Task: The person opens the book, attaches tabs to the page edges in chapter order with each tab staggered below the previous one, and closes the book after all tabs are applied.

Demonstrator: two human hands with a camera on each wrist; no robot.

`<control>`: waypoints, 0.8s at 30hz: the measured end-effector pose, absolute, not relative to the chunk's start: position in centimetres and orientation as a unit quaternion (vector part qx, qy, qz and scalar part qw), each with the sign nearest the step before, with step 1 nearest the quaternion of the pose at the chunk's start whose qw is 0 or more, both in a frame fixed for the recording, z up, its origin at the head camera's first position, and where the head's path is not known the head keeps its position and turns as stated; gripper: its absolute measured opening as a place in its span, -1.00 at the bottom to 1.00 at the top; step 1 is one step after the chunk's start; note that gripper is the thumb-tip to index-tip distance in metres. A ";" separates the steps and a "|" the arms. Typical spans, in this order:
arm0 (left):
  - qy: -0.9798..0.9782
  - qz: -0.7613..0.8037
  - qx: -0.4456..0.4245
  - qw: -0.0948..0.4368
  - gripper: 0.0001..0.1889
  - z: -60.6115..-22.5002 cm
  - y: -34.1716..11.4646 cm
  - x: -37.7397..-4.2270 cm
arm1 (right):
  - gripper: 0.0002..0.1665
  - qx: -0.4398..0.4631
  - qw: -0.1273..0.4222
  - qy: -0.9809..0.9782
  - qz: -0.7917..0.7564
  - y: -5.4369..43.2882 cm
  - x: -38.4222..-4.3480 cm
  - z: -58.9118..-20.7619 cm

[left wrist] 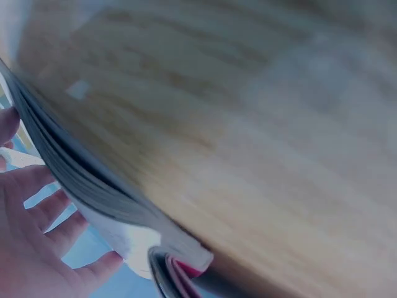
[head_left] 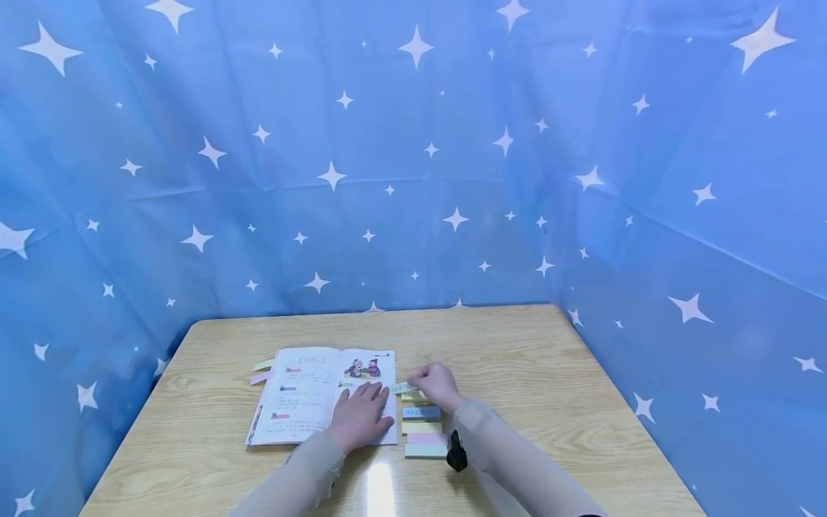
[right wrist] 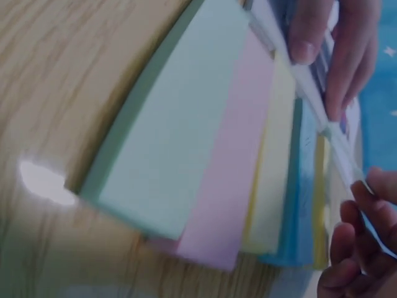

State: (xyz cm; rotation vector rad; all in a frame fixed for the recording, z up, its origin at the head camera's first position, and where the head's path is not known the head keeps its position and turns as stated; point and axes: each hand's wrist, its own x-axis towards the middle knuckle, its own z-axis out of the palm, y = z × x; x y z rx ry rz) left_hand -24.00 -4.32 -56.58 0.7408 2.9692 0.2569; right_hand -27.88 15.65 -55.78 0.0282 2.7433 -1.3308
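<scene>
An open book (head_left: 302,402) with printed text and a coloured picture lies on the table. My left hand (head_left: 358,416) rests on its right page, fingers spread; the left wrist view shows this hand (left wrist: 43,230) beside the page edges. At the book's right edge, my right hand (head_left: 438,384) pinches a pale green sticky note (head_left: 401,388) by its right end. The note's left end meets the page edge; whether it is stuck there I cannot tell. In the right wrist view, the right thumb and fingers (right wrist: 366,233) grip the strip, with left fingertips near its other end.
Right of the book, sticky note pads lie in an overlapping column: green (head_left: 426,451), pink (head_left: 426,438), yellow (head_left: 422,428), blue (head_left: 421,413), and another yellowish one under the right hand. Green and pink tabs (head_left: 261,377) stick out from the book's left side. A starry blue curtain (head_left: 388,143) surrounds the table.
</scene>
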 end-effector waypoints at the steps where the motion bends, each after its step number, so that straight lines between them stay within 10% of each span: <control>1: 0.966 0.084 0.240 0.037 -0.33 -56.5 -4.3 -24.0 | -0.61 0.006 0.048 0.901 -0.432 15.8 -27.9 -55.8; 19: 0.972 0.064 0.221 0.041 -0.44 -56.1 -3.4 -24.0 | -0.83 -0.133 -0.027 0.927 -0.349 18.8 -24.5 -53.2; 24: 0.972 0.067 0.222 0.037 -0.56 -55.9 -3.4 -24.0 | -0.55 -0.261 -0.017 0.946 -0.194 16.8 -20.5 -52.8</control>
